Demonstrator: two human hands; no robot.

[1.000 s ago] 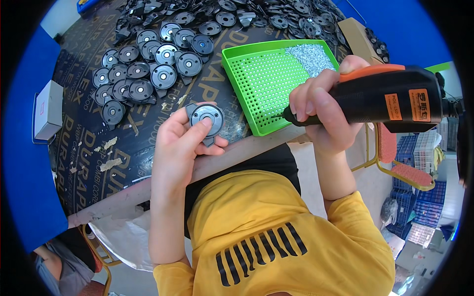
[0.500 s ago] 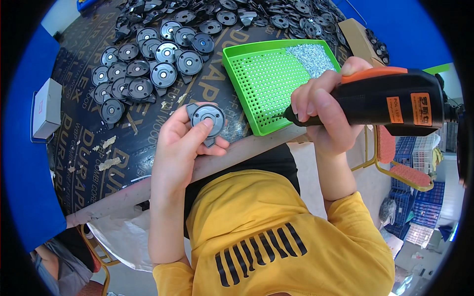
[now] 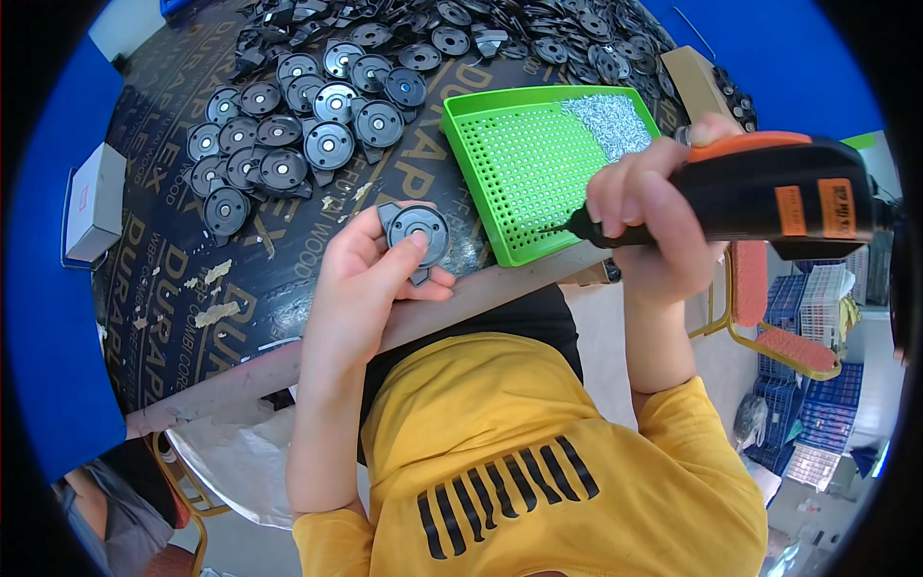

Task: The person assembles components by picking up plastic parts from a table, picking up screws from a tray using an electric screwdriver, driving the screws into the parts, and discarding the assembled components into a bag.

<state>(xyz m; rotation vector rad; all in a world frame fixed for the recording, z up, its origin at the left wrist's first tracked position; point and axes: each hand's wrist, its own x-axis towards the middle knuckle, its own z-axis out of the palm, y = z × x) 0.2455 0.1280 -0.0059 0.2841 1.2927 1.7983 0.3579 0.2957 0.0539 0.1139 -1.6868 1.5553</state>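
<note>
My left hand (image 3: 358, 288) grips a round black plastic disc part (image 3: 433, 248) with side tabs, thumb pressed on its face and fingers beneath. It is held just above the table's front edge. In my right hand (image 3: 663, 216) is a black and orange electric screwdriver (image 3: 745, 197), its thin bit pointing left over the near end of a green perforated tray (image 3: 468, 173). Small silvery screws (image 3: 615, 123) are heaped at the tray's far right corner. The bit's tip is apart from the disc part; whether it carries a screw is too small to tell.
Several similar disc parts (image 3: 329, 146) lie grouped left of the tray, with a larger pile (image 3: 596, 43) at the back. A white box (image 3: 94, 204) stands at the left, a cardboard box (image 3: 694, 85) at the back right. Pale scraps (image 3: 217, 313) litter the table.
My right hand and the screwdriver have moved slightly right. My left hand, still holding the disc part, has shifted a little right. The whole view has drifted slightly.
</note>
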